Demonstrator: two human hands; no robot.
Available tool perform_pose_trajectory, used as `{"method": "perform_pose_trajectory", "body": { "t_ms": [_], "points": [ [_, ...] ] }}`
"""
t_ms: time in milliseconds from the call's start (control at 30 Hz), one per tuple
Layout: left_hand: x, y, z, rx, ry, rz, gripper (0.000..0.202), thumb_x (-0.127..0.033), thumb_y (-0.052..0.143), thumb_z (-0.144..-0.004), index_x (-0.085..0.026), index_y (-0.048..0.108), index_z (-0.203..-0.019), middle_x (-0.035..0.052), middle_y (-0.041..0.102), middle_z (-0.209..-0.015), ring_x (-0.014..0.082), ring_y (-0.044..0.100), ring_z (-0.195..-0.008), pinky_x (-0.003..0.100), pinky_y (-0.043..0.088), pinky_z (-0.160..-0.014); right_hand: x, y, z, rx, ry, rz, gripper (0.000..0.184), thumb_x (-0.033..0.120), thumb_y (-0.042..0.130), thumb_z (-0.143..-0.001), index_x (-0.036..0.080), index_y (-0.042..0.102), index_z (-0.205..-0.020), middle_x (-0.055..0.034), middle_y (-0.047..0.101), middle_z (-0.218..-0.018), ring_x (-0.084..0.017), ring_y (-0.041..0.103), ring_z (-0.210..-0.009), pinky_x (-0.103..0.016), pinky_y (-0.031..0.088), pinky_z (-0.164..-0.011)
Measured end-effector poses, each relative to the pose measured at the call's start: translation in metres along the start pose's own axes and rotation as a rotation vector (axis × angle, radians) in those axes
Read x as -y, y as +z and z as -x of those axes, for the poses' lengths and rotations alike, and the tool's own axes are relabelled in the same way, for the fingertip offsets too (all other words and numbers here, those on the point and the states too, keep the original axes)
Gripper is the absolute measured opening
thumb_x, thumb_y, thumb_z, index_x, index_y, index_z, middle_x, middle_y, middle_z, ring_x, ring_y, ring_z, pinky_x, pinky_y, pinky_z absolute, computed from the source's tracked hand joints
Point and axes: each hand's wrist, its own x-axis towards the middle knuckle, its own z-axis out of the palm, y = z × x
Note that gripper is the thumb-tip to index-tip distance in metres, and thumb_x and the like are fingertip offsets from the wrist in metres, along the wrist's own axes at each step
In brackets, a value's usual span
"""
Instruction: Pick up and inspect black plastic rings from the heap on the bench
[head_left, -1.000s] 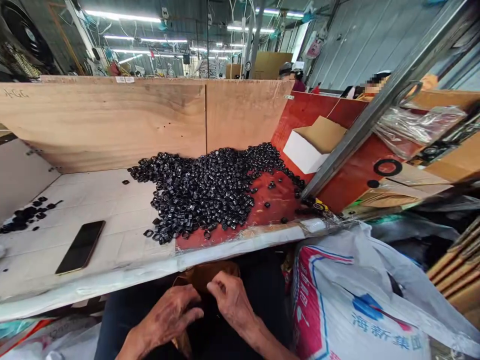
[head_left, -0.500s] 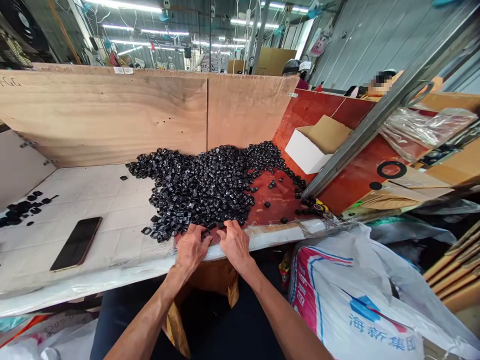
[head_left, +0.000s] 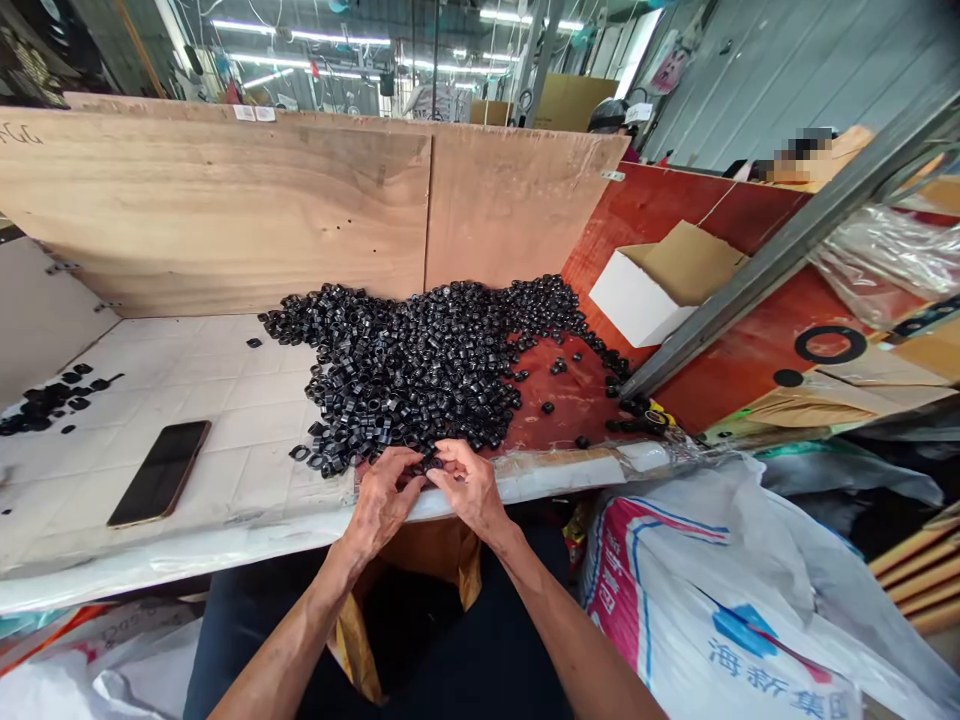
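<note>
The left hand (head_left: pixel 382 505) and right hand (head_left: pixel 469 490) are half-closed, fingertips almost meeting in the near edge of the heap of black rings (head_left: pixel 405 375) on the bench (head_left: pixel 225 420); any grip on a ring cannot be made out.

This is a factory workshop, a large industrial hall with a ribbed metal wall (head_left: pixel 739 80) and long fluorescent tube lights (head_left: pixel 300 36) hanging among exposed cables overhead. Cardboard cartons (head_left: pixel 574 102) stand in the distance. Close by, plywood boards (head_left: pixel 225 210) pen a bulk heap of small black rings (head_left: pixel 412 370) on a workbench, and a printed woven sack (head_left: pixel 720 620) sits alongside.
</note>
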Motion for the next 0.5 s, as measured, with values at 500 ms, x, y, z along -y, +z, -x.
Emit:
{"method": "perform_pose_trajectory", "body": {
  "t_ms": [500],
  "points": [
    [-0.004, 0.0022, 0.007, -0.019, -0.221, 0.291, 0.027, -0.03, 0.075, -0.089, -0.02, 0.065, -0.112, 0.0049, 0.075, -0.098, 0.0171, 0.073, -0.08, 0.029, 0.061, -0.074, 0.007, 0.0042, 0.009, -0.009, 0.062, -0.218, 0.018, 0.027, 0.071, -0.087, 0.021, 0.075, -0.104, -0.0085, 0.075, -0.109, -0.022, 0.074, -0.098, -0.035, 0.063, -0.086]
  ]
}}
